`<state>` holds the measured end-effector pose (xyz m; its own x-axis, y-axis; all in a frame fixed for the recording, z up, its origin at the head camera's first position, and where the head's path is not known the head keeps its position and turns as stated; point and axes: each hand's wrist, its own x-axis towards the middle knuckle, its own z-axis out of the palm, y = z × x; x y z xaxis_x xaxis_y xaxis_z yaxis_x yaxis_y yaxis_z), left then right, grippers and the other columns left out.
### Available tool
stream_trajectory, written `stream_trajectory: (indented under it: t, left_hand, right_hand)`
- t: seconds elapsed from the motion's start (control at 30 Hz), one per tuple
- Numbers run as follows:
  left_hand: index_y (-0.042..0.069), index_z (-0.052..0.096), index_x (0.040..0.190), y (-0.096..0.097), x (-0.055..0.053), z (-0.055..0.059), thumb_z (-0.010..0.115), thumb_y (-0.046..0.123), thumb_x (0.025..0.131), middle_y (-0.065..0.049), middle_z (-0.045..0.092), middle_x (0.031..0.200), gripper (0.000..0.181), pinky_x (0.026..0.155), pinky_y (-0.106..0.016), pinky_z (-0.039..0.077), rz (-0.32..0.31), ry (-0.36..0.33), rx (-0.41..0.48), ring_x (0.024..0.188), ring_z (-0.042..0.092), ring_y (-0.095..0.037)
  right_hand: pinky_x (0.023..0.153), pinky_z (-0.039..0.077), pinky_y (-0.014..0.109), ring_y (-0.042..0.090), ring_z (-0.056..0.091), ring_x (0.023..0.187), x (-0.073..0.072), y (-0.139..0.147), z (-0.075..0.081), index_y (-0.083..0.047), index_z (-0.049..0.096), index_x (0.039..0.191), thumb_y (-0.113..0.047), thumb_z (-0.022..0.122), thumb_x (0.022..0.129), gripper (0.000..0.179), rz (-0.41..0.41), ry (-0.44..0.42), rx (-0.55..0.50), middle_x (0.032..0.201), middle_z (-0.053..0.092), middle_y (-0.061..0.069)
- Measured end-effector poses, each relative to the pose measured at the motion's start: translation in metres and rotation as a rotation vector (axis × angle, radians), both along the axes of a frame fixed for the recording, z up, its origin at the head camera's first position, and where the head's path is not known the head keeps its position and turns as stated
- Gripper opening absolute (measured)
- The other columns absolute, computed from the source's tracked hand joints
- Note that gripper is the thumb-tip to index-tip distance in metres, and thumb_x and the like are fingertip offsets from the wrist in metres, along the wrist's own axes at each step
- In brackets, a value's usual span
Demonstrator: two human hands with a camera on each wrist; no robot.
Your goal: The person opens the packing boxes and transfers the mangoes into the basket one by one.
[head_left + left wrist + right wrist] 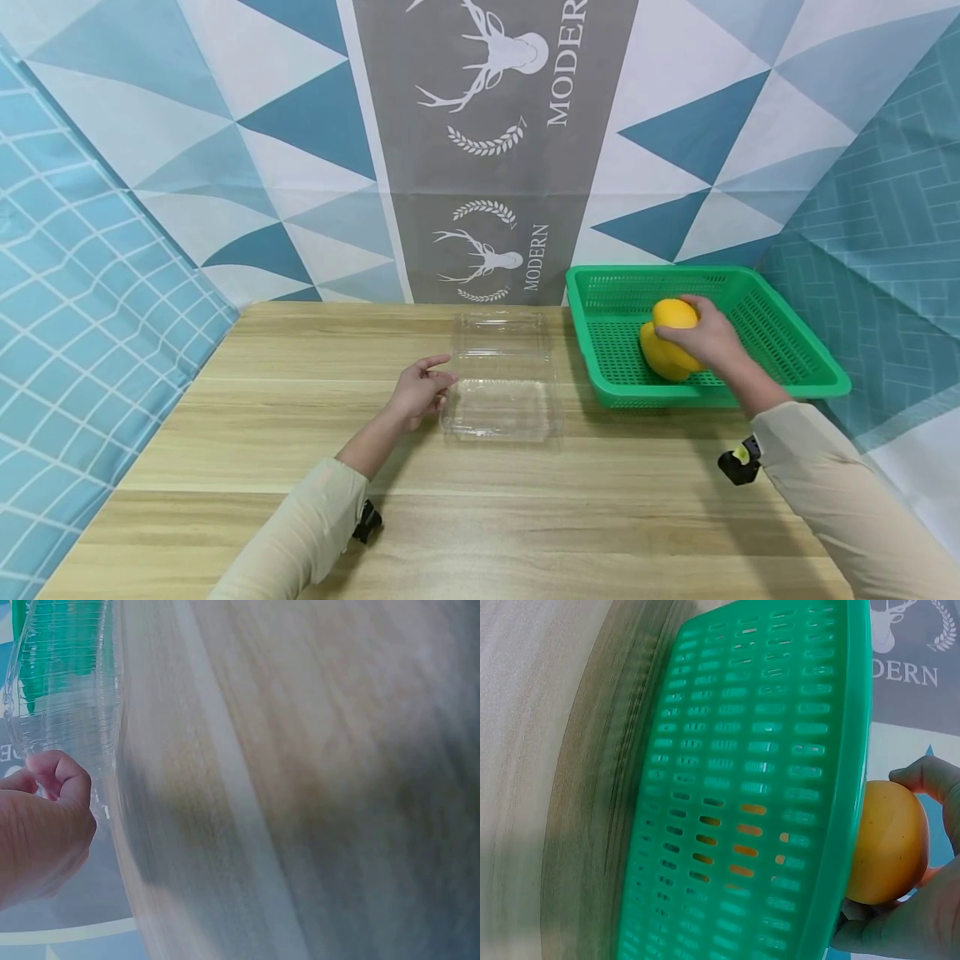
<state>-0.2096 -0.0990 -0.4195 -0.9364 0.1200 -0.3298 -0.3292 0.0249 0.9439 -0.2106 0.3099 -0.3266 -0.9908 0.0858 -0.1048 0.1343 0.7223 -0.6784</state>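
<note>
My right hand (701,333) grips a yellow-orange mango (674,314) over the green basket, fingers and thumb round its sides. Directly beneath it, more yellow mango (663,357) lies in the basket; how many pieces is unclear. In the right wrist view the held mango (889,844) shows above the basket rim. A clear plastic clamshell box (501,404) lies on the table with its lid (501,333) folded back toward the wall. At the box's left edge, my left hand (422,390) pinches the rim between thumb and fingers; the left wrist view shows the fingers curled there.
The green slotted basket (720,392) stands at the back right of the wooden table (480,517), close to the patterned wall cloth (300,150). The clamshell box lies just left of it. Hanging cloths border both sides of the table.
</note>
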Motion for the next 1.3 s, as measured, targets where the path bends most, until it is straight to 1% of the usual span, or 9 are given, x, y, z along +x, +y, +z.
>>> stream_trajectory:
  t: [0.27, 0.6, 0.83, 1.1, 1.3]
  left_hand:
    - [0.01, 0.038, 0.139, 0.001, 0.0, 0.001, 0.056, 0.007, 0.092, -0.003, 0.048, 0.098, 0.05, 0.053, -0.014, 0.042, -0.005, 0.004, -0.001, 0.067, 0.048, -0.007]
    - [0.011, 0.04, 0.139, 0.003, 0.0, 0.001, 0.057, 0.006, 0.092, -0.002, 0.048, 0.096, 0.05, 0.052, -0.015, 0.042, 0.015, -0.009, -0.001, 0.066, 0.048, -0.007]
    - [0.011, 0.041, 0.138, 0.003, -0.001, 0.002, 0.058, 0.006, 0.091, -0.001, 0.048, 0.094, 0.051, 0.051, -0.015, 0.042, 0.026, -0.013, 0.006, 0.066, 0.048, -0.007]
    - [0.01, 0.039, 0.139, 0.002, -0.002, 0.002, 0.057, 0.007, 0.091, -0.002, 0.048, 0.095, 0.051, 0.052, -0.015, 0.042, 0.007, -0.005, 0.006, 0.068, 0.048, -0.008]
    - [0.01, 0.039, 0.139, 0.002, -0.003, 0.0, 0.057, 0.007, 0.092, -0.002, 0.048, 0.096, 0.05, 0.053, -0.015, 0.042, 0.006, -0.007, 0.009, 0.07, 0.049, -0.009]
  right_hand:
    - [0.071, 0.052, 0.039, 0.045, 0.043, 0.112, 0.0, 0.007, -0.002, -0.005, 0.007, 0.15, -0.044, 0.058, 0.088, 0.089, -0.016, -0.01, -0.006, 0.138, 0.029, 0.034]
    - [0.072, 0.051, 0.041, 0.046, 0.042, 0.112, -0.002, 0.012, -0.007, -0.003, 0.006, 0.149, -0.044, 0.057, 0.089, 0.089, -0.025, -0.022, 0.006, 0.139, 0.027, 0.035]
    - [0.072, 0.051, 0.041, 0.046, 0.042, 0.112, -0.003, 0.013, -0.006, -0.003, 0.005, 0.149, -0.045, 0.056, 0.089, 0.09, -0.027, -0.023, -0.005, 0.138, 0.027, 0.036]
    - [0.071, 0.051, 0.04, 0.046, 0.043, 0.111, -0.005, 0.014, -0.007, 0.0, 0.006, 0.149, -0.043, 0.056, 0.089, 0.089, -0.037, -0.018, 0.012, 0.136, 0.029, 0.036]
    - [0.071, 0.051, 0.041, 0.046, 0.043, 0.11, -0.007, 0.018, -0.01, 0.001, 0.007, 0.148, -0.042, 0.057, 0.089, 0.088, -0.051, -0.011, 0.032, 0.135, 0.03, 0.037]
